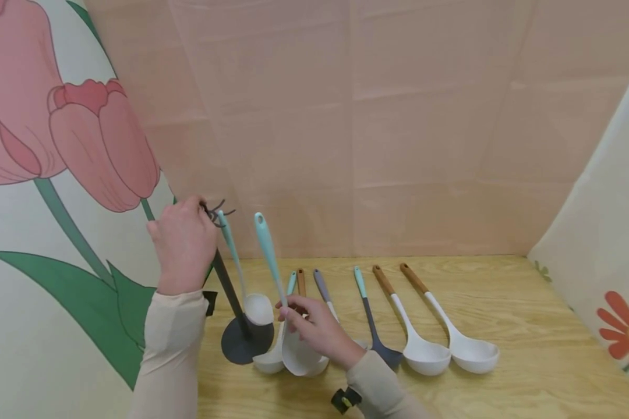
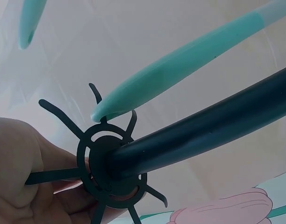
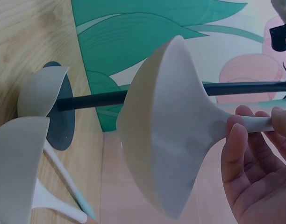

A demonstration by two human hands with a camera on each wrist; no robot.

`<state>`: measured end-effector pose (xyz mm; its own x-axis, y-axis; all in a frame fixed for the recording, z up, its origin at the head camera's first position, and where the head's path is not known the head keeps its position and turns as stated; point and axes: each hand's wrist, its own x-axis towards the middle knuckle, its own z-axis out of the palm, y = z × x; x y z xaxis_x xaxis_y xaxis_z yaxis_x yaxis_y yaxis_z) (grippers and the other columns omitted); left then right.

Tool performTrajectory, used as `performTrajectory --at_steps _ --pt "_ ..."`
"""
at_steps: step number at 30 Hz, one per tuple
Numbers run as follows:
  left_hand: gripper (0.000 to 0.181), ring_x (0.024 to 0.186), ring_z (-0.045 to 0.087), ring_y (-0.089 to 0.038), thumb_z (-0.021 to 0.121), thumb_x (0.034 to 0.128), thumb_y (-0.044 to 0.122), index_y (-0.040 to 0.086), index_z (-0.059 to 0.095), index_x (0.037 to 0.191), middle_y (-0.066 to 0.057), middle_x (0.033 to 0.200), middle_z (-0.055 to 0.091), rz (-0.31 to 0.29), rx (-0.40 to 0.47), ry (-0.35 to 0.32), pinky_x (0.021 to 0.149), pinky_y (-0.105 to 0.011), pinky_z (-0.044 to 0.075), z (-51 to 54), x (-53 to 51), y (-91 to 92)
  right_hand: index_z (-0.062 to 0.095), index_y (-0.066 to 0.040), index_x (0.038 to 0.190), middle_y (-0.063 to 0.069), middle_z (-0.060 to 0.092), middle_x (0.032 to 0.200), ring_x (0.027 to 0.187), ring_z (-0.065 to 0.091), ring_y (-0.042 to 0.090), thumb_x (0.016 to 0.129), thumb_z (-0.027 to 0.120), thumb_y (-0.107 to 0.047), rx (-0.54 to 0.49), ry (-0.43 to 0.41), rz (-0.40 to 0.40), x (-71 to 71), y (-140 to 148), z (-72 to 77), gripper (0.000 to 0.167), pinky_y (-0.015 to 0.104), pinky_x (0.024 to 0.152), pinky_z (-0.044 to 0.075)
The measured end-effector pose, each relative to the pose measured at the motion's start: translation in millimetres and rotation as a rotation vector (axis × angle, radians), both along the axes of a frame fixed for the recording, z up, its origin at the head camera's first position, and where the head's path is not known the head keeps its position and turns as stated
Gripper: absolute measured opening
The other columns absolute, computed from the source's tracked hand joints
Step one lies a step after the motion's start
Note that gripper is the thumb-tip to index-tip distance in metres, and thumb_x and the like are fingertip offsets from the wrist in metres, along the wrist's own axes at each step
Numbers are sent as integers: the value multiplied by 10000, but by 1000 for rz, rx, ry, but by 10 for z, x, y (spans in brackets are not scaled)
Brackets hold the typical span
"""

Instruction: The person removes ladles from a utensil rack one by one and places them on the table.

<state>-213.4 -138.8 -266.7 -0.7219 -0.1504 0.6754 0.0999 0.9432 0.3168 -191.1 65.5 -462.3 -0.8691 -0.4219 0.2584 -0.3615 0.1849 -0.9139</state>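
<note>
My left hand grips the top of a black utensil stand with several curved hooks and a round base. From one hook hangs a white ladle with a turquoise handle. My right hand pinches another turquoise-handled ladle by its white neck, just right of the stand. That ladle is upright, bowl down and handle end up, and its handle end stands apart from the hooks in the left wrist view. In the right wrist view, its bowl hides part of the stand's pole.
On the wooden table lie several ladles, including two white ones with wooden handles and a dark one with a turquoise handle. Others lie partly hidden behind my right hand. A tulip-print cloth rises at the left.
</note>
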Motion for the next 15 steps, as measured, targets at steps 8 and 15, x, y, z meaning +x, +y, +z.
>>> performTrajectory --at_steps 8,15 --pt "347 837 613 -437 372 1009 81 -7 707 1030 -208 948 724 -3 -9 1 756 -613 394 3 -23 -2 691 -205 1108 47 664 905 699 582 144 1035 536 -314 -28 -9 -21 -4 107 -69 202 242 549 491" --pt "321 852 622 -435 398 1005 75 -6 706 1047 -201 957 727 4 -12 -14 762 -611 402 6 -14 -5 681 -175 1112 20 653 901 692 568 151 1046 517 -289 0 -39 -39 -14 226 -136 211 239 548 479"
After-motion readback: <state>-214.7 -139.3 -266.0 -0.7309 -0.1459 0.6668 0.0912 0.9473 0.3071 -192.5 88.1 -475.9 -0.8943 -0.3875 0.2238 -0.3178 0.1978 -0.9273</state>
